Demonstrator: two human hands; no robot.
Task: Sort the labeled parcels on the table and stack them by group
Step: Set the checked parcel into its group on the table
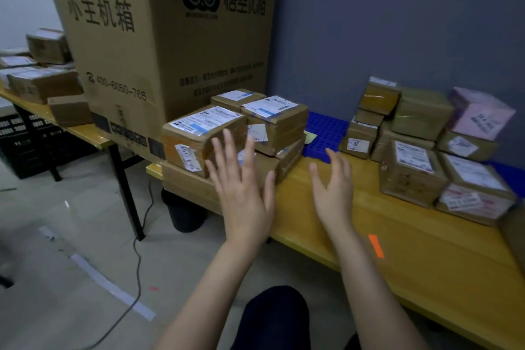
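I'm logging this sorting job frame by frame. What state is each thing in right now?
Top parcel: label up, atop the left pile.
Left hand: open, fingers spread, in front of that parcel.
Right hand: open, holding nothing, over the table.
Big carton: upright behind the left pile.
Pink box: resting atop the right pile.
Blue tray: flat between the piles.

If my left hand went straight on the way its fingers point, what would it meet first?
Probably the top parcel of the near stack; the left hand overlaps its side in view, but depth is unclear.
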